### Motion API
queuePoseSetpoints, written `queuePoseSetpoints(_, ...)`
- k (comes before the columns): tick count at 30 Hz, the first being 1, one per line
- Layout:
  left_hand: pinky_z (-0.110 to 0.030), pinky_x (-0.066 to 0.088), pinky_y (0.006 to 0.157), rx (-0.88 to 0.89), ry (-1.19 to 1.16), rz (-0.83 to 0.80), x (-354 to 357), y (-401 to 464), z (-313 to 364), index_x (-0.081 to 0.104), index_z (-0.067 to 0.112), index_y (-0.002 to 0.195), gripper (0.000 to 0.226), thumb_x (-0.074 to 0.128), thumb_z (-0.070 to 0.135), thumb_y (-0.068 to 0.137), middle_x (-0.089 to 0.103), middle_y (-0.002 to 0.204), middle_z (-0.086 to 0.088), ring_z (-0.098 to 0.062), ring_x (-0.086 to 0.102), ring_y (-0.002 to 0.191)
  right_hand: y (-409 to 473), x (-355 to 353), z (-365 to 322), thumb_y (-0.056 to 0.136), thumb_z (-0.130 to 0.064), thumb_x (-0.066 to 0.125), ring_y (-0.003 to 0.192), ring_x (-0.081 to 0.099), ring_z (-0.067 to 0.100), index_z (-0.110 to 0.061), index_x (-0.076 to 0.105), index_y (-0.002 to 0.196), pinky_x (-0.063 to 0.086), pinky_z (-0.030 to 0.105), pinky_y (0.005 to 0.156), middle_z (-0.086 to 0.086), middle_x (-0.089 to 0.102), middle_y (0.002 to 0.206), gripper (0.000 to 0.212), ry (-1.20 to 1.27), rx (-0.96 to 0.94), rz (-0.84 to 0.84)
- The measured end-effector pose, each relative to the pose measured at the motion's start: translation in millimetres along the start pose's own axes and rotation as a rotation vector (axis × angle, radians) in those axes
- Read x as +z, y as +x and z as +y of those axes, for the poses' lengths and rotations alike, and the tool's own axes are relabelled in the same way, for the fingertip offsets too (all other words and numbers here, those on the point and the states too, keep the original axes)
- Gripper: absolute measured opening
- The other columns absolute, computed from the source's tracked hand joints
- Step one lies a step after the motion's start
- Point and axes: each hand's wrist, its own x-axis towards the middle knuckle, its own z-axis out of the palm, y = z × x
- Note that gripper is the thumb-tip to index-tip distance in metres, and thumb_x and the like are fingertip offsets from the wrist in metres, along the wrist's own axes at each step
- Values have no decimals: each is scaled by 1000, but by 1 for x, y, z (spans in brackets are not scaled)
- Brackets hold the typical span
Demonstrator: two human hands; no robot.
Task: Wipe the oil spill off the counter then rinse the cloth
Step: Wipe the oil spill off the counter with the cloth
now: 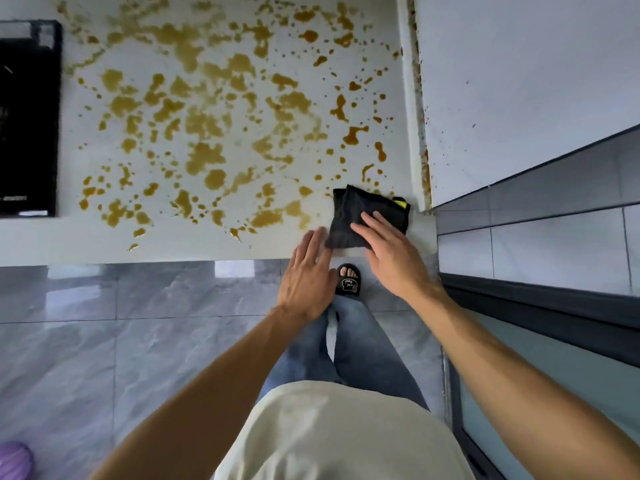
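A wide yellow-brown oil spill covers most of the white counter in blots and droplets. A folded dark grey cloth with a yellow tag lies flat at the counter's near right corner. My right hand rests flat on the cloth's near right part, fingers spread. My left hand lies open at the counter's front edge, its fingertips touching the cloth's near left corner. Neither hand is closed around the cloth.
A black cooktop sits set into the counter at the far left. A white wall with oil specks rises right of the counter. Below is a grey tiled floor, my sandalled foot, and a purple object at the bottom left.
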Motion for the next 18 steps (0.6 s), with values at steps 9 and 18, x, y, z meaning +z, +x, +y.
queuePoseSetpoints(9, -49, 10, 137, -30, 36, 62, 23, -3, -1, 14, 8, 171, 69, 41, 28, 112, 1, 181, -10, -27, -9, 167, 20, 37, 8, 110, -38, 40, 164, 7, 30, -17, 30, 166, 13, 53, 132, 8, 17, 176, 60, -110, 5, 92)
queuePoseSetpoints(18, -46, -1, 138, -39, 77, 75, 35, -5, -4, 10, 15, 173, 66, 31, 35, 114, -11, 180, -5, -26, -17, 167, 13, 50, 44, 108, -52, 33, 164, -1, 25, -29, 10, 169, 10, 54, 131, 0, 2, 178, 69, -313, -54, 79)
